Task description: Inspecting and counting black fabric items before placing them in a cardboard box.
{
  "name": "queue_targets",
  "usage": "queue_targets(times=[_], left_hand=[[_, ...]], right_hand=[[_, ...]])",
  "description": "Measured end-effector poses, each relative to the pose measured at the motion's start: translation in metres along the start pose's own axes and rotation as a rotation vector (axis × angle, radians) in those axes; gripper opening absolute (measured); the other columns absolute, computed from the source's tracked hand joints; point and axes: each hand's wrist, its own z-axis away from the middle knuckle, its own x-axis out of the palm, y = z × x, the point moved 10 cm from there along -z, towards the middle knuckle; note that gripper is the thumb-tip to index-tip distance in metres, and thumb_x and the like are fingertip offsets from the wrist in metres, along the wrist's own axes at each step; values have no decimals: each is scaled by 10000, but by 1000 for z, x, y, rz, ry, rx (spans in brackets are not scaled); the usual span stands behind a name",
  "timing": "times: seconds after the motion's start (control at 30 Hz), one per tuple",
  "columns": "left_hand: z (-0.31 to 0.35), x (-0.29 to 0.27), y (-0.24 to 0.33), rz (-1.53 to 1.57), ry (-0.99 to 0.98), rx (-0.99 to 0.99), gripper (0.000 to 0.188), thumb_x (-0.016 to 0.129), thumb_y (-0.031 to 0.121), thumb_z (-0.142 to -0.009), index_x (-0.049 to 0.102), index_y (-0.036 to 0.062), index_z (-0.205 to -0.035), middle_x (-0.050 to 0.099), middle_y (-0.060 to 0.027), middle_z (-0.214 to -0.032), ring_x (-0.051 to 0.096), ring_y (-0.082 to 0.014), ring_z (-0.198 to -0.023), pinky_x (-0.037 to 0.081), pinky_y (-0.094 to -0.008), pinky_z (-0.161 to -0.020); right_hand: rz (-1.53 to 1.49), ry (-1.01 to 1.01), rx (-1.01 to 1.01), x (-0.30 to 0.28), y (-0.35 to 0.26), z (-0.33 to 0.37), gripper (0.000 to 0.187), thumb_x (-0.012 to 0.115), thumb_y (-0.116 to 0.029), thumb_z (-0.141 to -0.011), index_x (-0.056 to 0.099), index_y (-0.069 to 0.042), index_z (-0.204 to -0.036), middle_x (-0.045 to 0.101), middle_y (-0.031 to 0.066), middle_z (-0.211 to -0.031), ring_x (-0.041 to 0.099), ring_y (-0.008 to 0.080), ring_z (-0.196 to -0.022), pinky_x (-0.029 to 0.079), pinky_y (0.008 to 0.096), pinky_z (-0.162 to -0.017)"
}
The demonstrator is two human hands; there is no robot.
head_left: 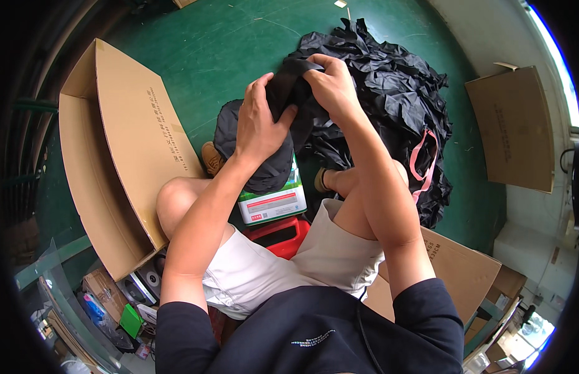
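1. Landmark: white-and-green container (274, 209) between the knees (179, 198) (carton or tub, cannot tell).
2. Black fabric piece (267, 174) drapes over the container's top; appears to run up into both hands beyond it.
3. Left hand (259, 124): half open, thumb apart from fingers, fabric between. Right hand (332, 87): closed tighter, pinching a folded band.
4. Opposed grips probably keep the folds spread; the container likely bears the hanging cloth.
5. Black fabric heap (395, 93), with pink strap (414, 161), lies beyond and right of the container on green floor (196, 56). Open cardboard box (139, 137) left of it; cardboard panel (514, 143) well right.
6. In the way: red plastic piece (283, 251) just nearer than the container; draped cloth hides its top.
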Motion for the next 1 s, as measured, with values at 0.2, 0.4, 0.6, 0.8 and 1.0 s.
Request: queue_targets(times=[0.2, 0.4, 0.6, 0.8, 1.0], left_hand=[[-7, -12, -21, 199, 86, -100, 277, 572, 90, -904, 592, -20, -1158, 640, -177, -957, 636, -267, -899, 491, -344, -819], [-13, -5, -59, 818, -147, -438, 219, 505, 21, -922, 683, -33, -1037, 673, 8, -892, 568, -56, -780, 458, -214, -734], [0, -7, -36, 1184, -478, -572, 261, 521, 126, -973, 626, -63, -1121, 702, -100, -1042, 665, -140, -932, 520, -273, -862], [4, -23, -40, 1337, -557, -540, 335, 526, 224, -984, 611, -69, -1123, 698, -138, -1043, 691, -178, -898, 550, -292, -831], [5, -34, -44, 1239, -419, -652, 232, 588, 183, -939, 668, -34, -927, 718, -107, -872, 693, -153, -703, 568, -259, -663]], right_hand=[[-139, -64, 54, -10, -9, 3, 111, 672, -88, -808, 671, 22, -825, 619, 9, -687, 535, 59, -593, 441, 241, -537], [389, -166, -181, -24, -5, -6, 213, 645, -8, -799, 681, 38, -1003, 670, 31, -782, 573, 83, -709, 473, 247, -684], [202, -360, -67, -22, 3, 3, 266, 649, 25, -791, 683, 41, -1054, 698, 51, -906, 626, 115, -809, 493, 249, -760], [-164, -487, 40, -28, 6, 10, 171, 678, 6, -836, 662, -7, -1005, 662, -5, -879, 588, 33, -763, 452, 168, -660], [-168, -452, 185, -37, 19, 14, 111, 623, -40, -909, 637, -43, -1019, 660, 5, -920, 612, 60, -791, 487, 202, -717]])
